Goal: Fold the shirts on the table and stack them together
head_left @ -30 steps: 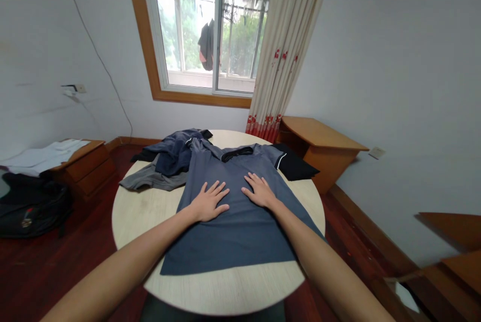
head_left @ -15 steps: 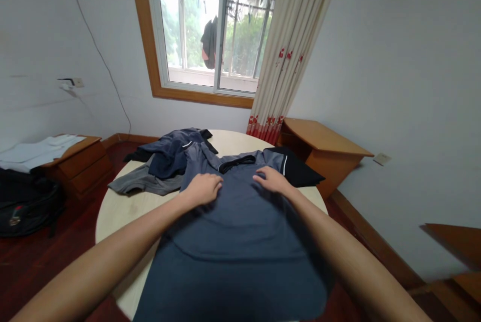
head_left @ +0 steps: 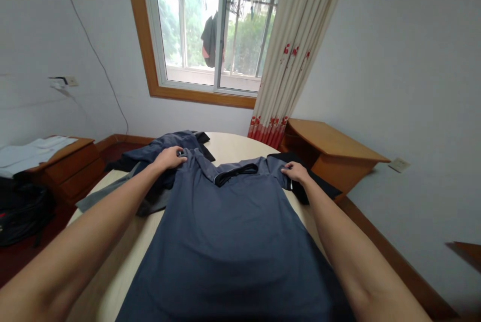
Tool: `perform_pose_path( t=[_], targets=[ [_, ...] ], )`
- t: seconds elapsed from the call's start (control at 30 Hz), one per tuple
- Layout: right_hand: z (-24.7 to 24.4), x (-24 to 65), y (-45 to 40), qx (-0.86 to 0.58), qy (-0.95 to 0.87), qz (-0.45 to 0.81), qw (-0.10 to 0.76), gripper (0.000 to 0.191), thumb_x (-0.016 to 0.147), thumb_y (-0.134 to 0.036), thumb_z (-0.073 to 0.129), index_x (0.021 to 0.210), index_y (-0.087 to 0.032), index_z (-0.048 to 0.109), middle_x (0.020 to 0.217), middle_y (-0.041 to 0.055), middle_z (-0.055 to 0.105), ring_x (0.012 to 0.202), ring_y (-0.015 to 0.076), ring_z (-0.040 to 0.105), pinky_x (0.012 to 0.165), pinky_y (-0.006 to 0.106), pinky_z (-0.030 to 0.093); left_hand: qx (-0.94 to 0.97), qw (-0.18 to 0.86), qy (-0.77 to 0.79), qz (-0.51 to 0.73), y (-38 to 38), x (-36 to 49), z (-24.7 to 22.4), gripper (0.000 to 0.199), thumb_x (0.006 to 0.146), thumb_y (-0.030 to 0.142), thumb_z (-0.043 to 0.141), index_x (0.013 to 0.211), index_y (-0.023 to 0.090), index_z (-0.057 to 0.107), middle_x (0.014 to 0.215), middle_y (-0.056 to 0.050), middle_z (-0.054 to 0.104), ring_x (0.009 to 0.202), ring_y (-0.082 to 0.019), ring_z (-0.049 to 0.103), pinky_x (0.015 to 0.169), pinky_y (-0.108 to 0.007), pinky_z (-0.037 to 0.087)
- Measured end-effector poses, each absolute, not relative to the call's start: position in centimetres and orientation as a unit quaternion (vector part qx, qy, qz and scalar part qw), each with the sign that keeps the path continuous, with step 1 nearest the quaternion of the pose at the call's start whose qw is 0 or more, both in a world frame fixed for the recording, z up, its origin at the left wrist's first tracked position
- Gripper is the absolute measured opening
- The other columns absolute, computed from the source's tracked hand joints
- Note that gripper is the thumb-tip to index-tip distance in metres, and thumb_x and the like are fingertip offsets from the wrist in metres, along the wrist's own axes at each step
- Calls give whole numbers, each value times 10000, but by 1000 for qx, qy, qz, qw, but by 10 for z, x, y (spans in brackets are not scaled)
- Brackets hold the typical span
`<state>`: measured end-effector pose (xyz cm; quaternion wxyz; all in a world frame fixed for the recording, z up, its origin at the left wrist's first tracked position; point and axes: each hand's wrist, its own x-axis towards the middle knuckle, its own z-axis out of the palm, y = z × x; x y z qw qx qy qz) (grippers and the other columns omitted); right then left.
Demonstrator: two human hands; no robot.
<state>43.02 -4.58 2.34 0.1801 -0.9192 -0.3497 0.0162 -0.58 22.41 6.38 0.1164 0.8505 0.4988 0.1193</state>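
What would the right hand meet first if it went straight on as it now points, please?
The right hand would probably meet the shoulder of the dark blue-grey fabric shirt, though depth is unclear.

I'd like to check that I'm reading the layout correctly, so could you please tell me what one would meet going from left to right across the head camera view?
Black bag, left wall socket, left hand, the shirt's black collar, right hand, right wall socket.
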Motion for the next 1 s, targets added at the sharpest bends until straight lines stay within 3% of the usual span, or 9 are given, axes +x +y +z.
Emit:
perform_pose_path(
  t=[0.17,0.3,0.43,0.53,0.63,0.7,0.8,0.87,1.0],
  targets=[
    [26,422,-49,-906,-327,8,270,186,773,-202,647,915,-168,763,947,81,763,883,197,701,801,260,507,848,89,487,191,214,-15,75,319,871,370,656,1133,209,741,1197,-87,736,1140,-299,660,965,-374,517],
    [39,416,-65,-891,-332,-101,294,286,800,-168,538,966,-155,770,1010,110,735,931,220,676,872,293,492,857,43,452,241,220,-34,84,469,952,482,504,1213,144,699,1240,-127,708,1174,-346,618,993,-487,476],
    [50,411,-88,-904,-334,-148,223,305,787,-161,544,982,-174,777,1111,132,680,992,255,648,898,337,485,866,17,468,177,234,-56,83,586,897,625,466,1203,192,716,1176,-195,715,1138,-426,629,934,-588,464],
    [55,398,-90,-925,-335,-122,130,330,759,-144,591,1021,-193,785,1178,147,648,1054,298,630,908,382,484,853,-13,496,163,219,-50,85,561,894,579,518,1261,182,670,1255,-209,661,1210,-469,557,963,-634,420],
    [58,373,-69,-903,-401,-123,92,345,842,-196,561,1119,-204,767,1257,149,624,1155,315,586,975,409,463,878,-75,439,173,182,-16,90,470,928,385,533,1339,168,601,1391,-188,565,1300,-421,474,1036,-577,397],
    [55,353,-49,-871,-474,-101,85,351,884,-239,544,1168,-203,747,1289,136,620,1198,303,568,1005,384,454,920,-76,371,99,160,14,91,458,869,306,612,1316,203,626,1387,-153,571,1291,-376,486,1048,-528,409],
    [46,328,-20,-830,-551,-54,70,457,869,-206,563,1316,-215,660,1318,125,620,1174,277,601,975,336,475,961,-63,269,-24,143,50,84,530,746,296,751,1269,306,669,1383,-82,588,1272,-328,504,1054,-471,416],
    [41,321,-7,-821,-568,-34,52,558,830,-147,579,1381,-234,604,1316,122,633,1135,277,633,938,334,494,966,-69,241,-60,142,62,79,442,716,299,774,1155,329,733,1322,-64,628,1238,-312,527,1024,-430,438],
    [40,333,10,-817,-575,14,22,440,774,-121,622,1185,-244,720,1173,97,722,1084,285,665,892,330,512,967,-51,244,-46,155,69,81,199,789,364,691,949,308,794,1179,-56,695,1150,-273,595,913,-326,495]
  ],
)
